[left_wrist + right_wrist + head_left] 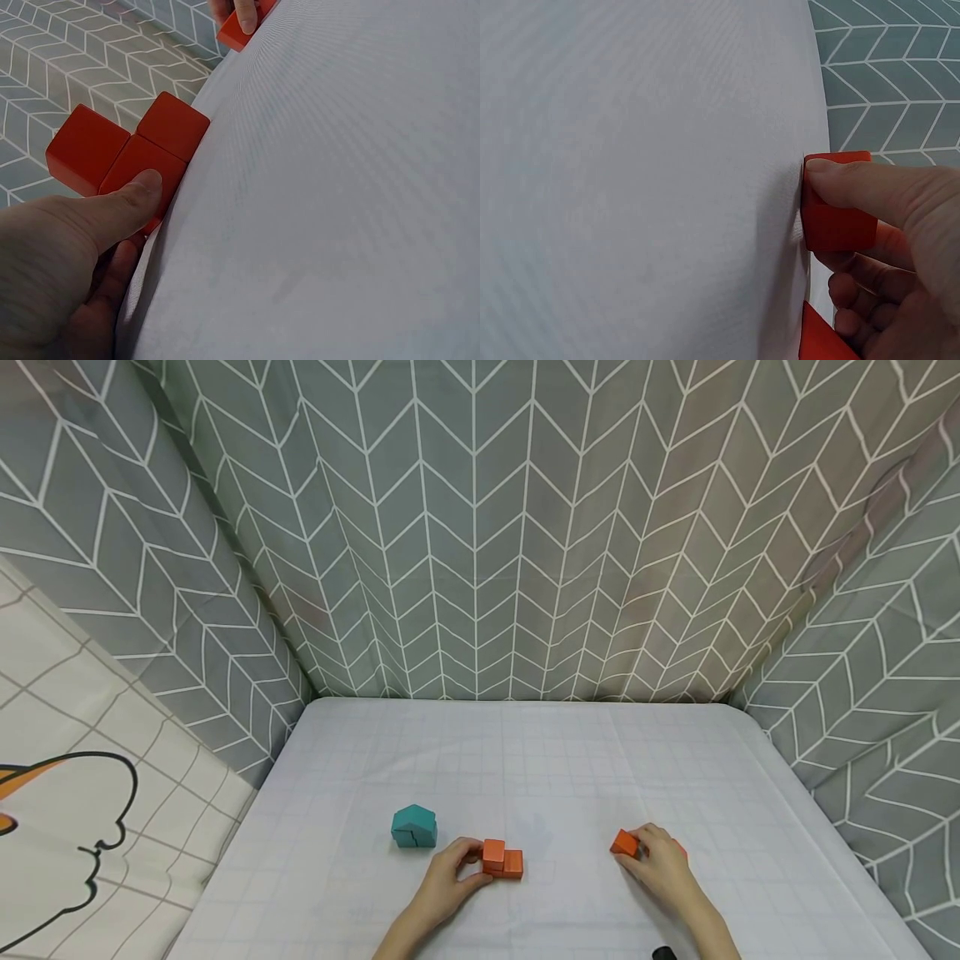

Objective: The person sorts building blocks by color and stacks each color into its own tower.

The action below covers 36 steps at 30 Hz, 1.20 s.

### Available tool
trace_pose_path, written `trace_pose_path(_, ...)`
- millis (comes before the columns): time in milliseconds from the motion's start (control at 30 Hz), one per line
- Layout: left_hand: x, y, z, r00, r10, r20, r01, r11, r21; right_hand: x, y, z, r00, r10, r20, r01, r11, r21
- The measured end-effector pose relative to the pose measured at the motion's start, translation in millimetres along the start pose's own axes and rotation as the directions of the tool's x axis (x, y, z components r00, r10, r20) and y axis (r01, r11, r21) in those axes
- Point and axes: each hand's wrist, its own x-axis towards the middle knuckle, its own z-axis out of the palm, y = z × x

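Note:
At the table's middle my left hand [444, 883] pinches a stepped group of orange-red cube blocks [493, 853], thumb on the near side. The left wrist view shows one cube standing above a row of two; whether they are joined I cannot tell. Farther right, my right hand [663, 865] grips an orange-red block [624, 842] between thumb and fingers, down at the cloth. Another orange-red piece [823, 337] lies close beneath that hand's curled fingers, mostly hidden.
A teal block shape [414, 828] with a peaked top and a dark seam stands left of my left hand. The white cloth-covered table [555, 760] is bordered by grey chevron-patterned curtains [495, 527]. A small black object [663, 953] shows at the bottom edge near my right forearm.

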Motion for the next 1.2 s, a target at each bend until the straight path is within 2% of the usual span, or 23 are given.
trace_pose_path(400, 0.9, 0.6, -0.4, 1.000, -0.028, 0.008, 0.028, 1.000, 0.001, 1.8, 2.1, -1.6, 0.999, 0.028, 0.029, -0.028, 0.999, 0.015)
trace_pose_path(667, 0.7, -0.2, 0.1, 1.000, -0.028, 0.007, 0.029, 1.000, -0.010, 9.7, 0.3, -5.8, 0.997, 0.074, 0.034, -0.075, 0.997, 0.032)
trace_pose_path(900, 0.3, -0.3, 0.6, 1.000, -0.030, 0.005, 0.030, 0.999, -0.010, 18.7, -6.4, -6.7, 0.999, 0.029, 0.014, -0.030, 0.999, 0.045)
trace_pose_path(1200, 0.0, -0.3, 0.2, 1.000, -0.019, -0.004, 0.019, 1.000, 0.006, 32.2, -23.0, 2.1, 0.999, -0.051, 0.001, 0.050, 0.998, 0.041)
